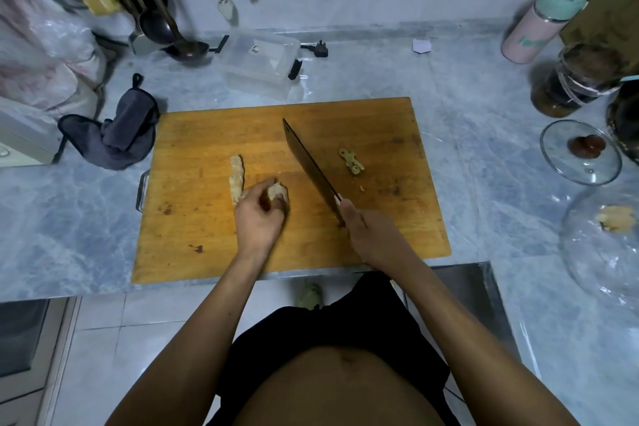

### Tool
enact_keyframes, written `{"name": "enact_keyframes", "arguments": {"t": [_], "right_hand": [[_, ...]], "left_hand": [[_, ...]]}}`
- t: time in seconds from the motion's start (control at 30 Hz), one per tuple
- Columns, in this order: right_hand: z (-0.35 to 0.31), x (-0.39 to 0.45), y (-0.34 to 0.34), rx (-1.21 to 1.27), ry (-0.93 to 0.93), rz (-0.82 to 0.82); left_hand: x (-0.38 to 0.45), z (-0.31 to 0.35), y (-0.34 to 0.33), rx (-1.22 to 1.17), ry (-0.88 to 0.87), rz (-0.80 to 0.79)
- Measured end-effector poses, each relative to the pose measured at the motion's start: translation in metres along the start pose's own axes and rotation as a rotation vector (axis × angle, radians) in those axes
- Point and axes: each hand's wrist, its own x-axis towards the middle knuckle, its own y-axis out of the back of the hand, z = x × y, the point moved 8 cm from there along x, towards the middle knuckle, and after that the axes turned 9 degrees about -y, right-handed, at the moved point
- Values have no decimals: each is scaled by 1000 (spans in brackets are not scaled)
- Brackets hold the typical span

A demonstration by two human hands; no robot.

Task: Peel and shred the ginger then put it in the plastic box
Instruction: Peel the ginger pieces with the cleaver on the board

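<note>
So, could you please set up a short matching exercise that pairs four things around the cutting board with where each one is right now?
Things:
1. cleaver
2. ginger chunk
3. plastic box
4. grey cloth

Places:
A. on the counter beyond the cutting board's far edge
B. held in the left hand
C. beside the board's left edge
D. held in the right hand, blade over the board

Pairs: 1-D, 2-B, 3-A, 4-C
</note>
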Motion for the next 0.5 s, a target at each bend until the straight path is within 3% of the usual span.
{"name": "enact_keyframes", "arguments": {"t": [0.17,0.3,0.37,0.5], "right_hand": [[8,3,-4,-5,-46,-22],[10,5,-1,-11,-65,-26],[9,6,0,-8,-64,-23],[6,6,0,1,-66,-17]], "left_hand": [[10,6,0,122,-35,-142],[20,-8,0,58,206,-206],[23,-13,2,-34,270,-153],[22,-10,13,-215,260,119]]}}
